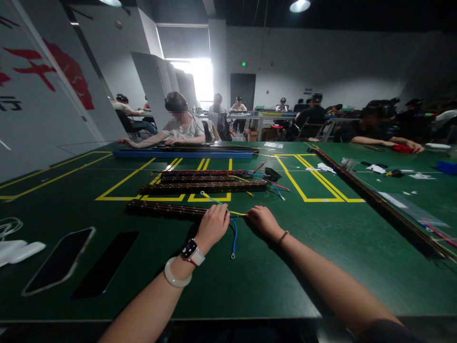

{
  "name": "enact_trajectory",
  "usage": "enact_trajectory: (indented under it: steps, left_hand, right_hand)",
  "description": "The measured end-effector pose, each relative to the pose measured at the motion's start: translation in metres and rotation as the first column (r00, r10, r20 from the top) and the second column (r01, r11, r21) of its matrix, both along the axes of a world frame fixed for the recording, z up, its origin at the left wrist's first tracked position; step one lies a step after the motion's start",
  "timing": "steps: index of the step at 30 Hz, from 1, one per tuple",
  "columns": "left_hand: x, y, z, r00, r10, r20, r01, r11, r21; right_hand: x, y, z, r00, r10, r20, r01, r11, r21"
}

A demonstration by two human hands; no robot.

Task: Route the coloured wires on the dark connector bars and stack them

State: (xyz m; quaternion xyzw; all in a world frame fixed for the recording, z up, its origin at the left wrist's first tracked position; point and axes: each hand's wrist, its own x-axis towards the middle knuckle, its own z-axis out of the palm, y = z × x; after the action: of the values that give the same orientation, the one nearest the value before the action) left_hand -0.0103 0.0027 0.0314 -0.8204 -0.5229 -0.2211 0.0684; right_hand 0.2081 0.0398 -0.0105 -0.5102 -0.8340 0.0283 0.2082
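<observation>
My left hand [214,224] is closed over the right end of a long dark strip [167,208] with reddish-brown lines, where its wires come out. Its fingertips are partly hidden. A yellow wire [238,214] runs from there to my right hand [263,222], which pinches its far end. A blue wire [235,238] with a ring terminal hangs toward me below my left hand. Above it, a green-yellow wire [210,196] with another ring terminal points up and left. Just beyond lie several similar dark strips [203,187] with red, blue and yellow wire ends.
Two phones [60,259] [107,264] and a white object [21,251] lie at left on the green table [221,300]. A long dark strip [374,200] crosses the right side. Across the table, a person [183,119] leans beside a blue channel [182,154].
</observation>
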Motion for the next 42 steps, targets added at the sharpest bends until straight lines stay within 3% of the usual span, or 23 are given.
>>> enact_trajectory:
  steps: [6,12,17,21,25,31,34,38,40,42]
  left_hand:
    - [0.012,-0.01,-0.011,0.941,-0.327,-0.085,0.33,0.944,0.027]
    - [0.014,-0.012,-0.016,0.915,-0.399,-0.065,0.4,0.916,0.017]
    - [0.011,-0.012,-0.008,0.952,-0.303,-0.036,0.304,0.95,0.075]
    - [0.012,-0.012,-0.006,0.977,-0.201,-0.07,0.191,0.974,-0.119]
    - [0.014,-0.012,-0.01,0.992,-0.111,-0.06,0.088,0.95,-0.3]
    - [0.016,-0.012,-0.013,0.983,-0.003,0.186,0.086,0.895,-0.438]
    - [0.017,-0.01,-0.016,0.92,0.107,0.378,0.155,0.786,-0.598]
    - [0.02,-0.008,-0.02,0.76,0.271,0.591,0.388,0.539,-0.747]
    - [0.022,-0.01,-0.021,0.607,0.362,0.707,0.571,0.42,-0.706]
    - [0.023,-0.012,-0.02,0.408,0.47,0.782,0.731,0.344,-0.589]
  right_hand:
    - [0.001,0.003,-0.004,0.999,0.023,-0.026,-0.023,1.0,0.006]
    - [0.002,0.005,-0.006,0.999,0.027,-0.023,-0.027,1.0,-0.005]
    - [0.002,0.003,-0.002,1.0,0.008,-0.029,-0.01,0.999,-0.039]
    - [0.003,-0.002,0.004,0.993,0.057,-0.104,-0.067,0.992,-0.103]
    - [0.003,-0.007,0.006,0.986,0.098,-0.133,-0.122,0.976,-0.18]
    - [-0.003,-0.013,0.006,0.984,0.124,-0.128,-0.149,0.965,-0.214]
    - [-0.006,-0.015,0.009,0.986,0.116,-0.116,-0.136,0.974,-0.181]
    - [-0.01,-0.021,0.012,0.992,0.102,-0.07,-0.108,0.989,-0.097]
    - [-0.012,-0.025,0.015,0.995,0.1,0.003,-0.1,0.994,-0.044]
    - [-0.016,-0.03,0.017,0.988,0.11,0.108,-0.111,0.994,0.007]
